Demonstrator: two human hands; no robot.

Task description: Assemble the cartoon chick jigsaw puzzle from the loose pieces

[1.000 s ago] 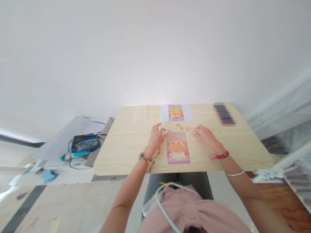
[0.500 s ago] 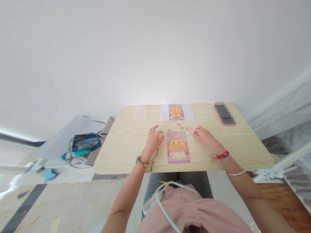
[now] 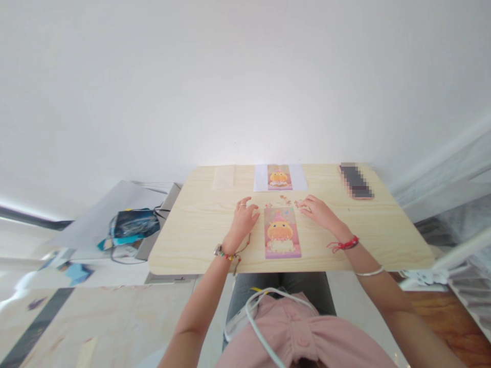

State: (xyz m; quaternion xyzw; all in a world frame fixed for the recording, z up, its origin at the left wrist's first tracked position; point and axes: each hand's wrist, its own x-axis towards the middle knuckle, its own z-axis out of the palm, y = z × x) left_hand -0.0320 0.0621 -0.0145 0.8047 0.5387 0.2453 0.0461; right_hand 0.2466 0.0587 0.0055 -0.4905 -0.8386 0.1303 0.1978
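A nearly filled jigsaw puzzle [image 3: 283,232] with a yellow cartoon figure on pink lies flat on the table in front of me. Left of it, my left hand [image 3: 245,219] rests on the wood with its fingers apart and nothing in them. My right hand [image 3: 317,210] is at the puzzle's upper right corner, its fingertips pinched together on a small puzzle piece [image 3: 297,203], partly hidden by the fingers. Several loose pieces [image 3: 284,199] lie just above the puzzle, and a few more [image 3: 268,205] sit by its upper left corner.
A white sheet with a printed reference picture [image 3: 280,178] lies at the table's back edge, against the wall. To its left is a pale translucent sheet [image 3: 223,177]. A phone [image 3: 356,181] lies at the back right. A box with bags [image 3: 136,225] stands left of the table [image 3: 180,240].
My right hand has shifted slightly left and up, over the loose pieces at the puzzle's upper right corner. My left hand has stayed in place.
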